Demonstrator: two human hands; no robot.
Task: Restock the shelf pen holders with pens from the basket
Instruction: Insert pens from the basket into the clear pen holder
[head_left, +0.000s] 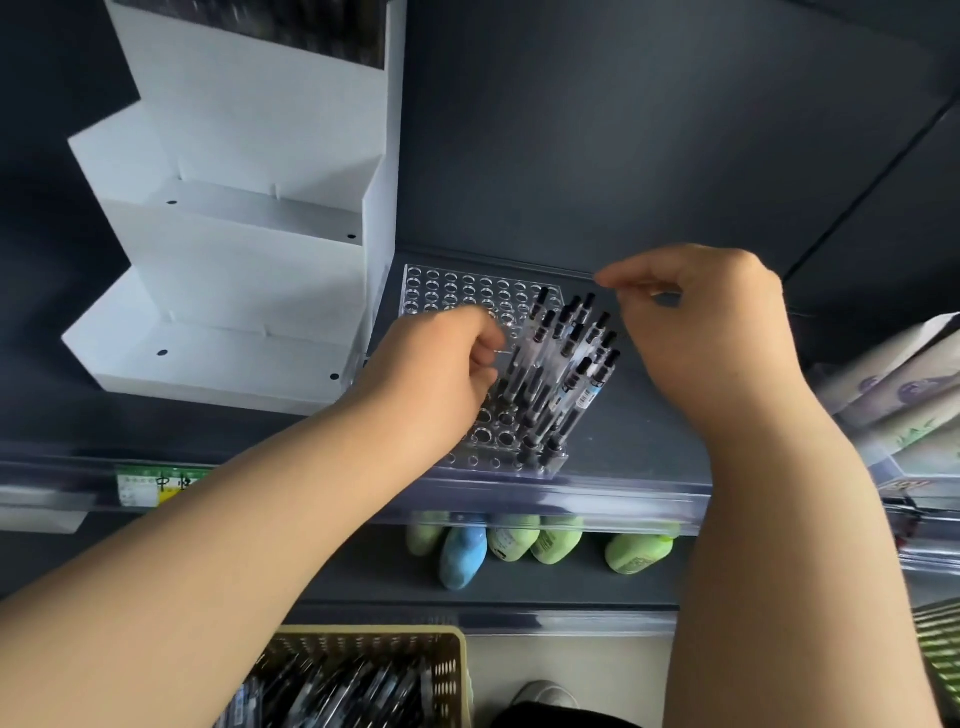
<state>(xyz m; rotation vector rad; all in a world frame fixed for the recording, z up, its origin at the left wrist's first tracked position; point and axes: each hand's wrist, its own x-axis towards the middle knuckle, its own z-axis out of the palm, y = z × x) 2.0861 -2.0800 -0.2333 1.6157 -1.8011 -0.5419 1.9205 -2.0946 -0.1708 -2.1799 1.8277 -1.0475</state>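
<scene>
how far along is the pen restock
Done: about a dozen pens stand in the right-hand columns of the clear holder. In hand: the left hand is curled over the holder beside them and the right hand hovers above; whether either holds a pen is unclear. Left: most holes are empty, and the basket below holds many pens.

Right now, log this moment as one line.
left hand at pens in holder, grip unclear | right hand raised beside, grip unclear | basket below

a shop: price label (156, 486) on shelf edge (571, 493).
</scene>
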